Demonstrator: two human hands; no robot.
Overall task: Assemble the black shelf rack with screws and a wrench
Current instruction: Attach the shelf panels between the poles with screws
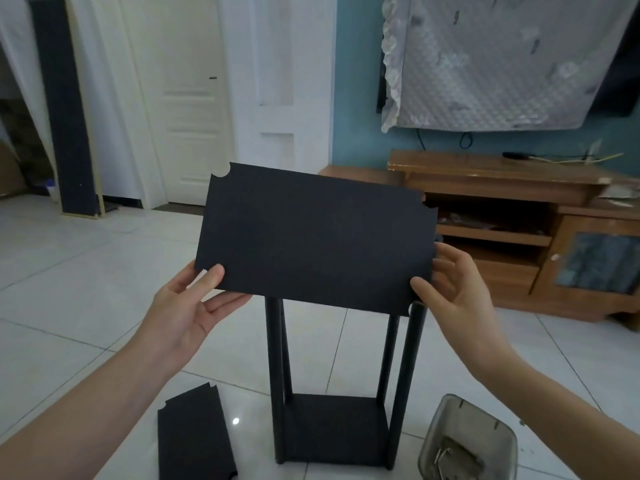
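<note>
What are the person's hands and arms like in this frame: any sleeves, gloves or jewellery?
The left hand and right hand are bare: no gloves, rings, watch or bracelet show. The left forearm and right forearm are bare too, with no sleeve in view up to the picture's edge. No markings show.

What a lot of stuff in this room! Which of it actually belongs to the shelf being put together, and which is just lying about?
Part of the job: shelf panel gripped by left hand and right hand; half-built rack standing on the floor; spare panel beside it; clear tub of metal fittings.

Just lying about: wooden cabinet; cloth-covered screen on the wall; white door.
</note>
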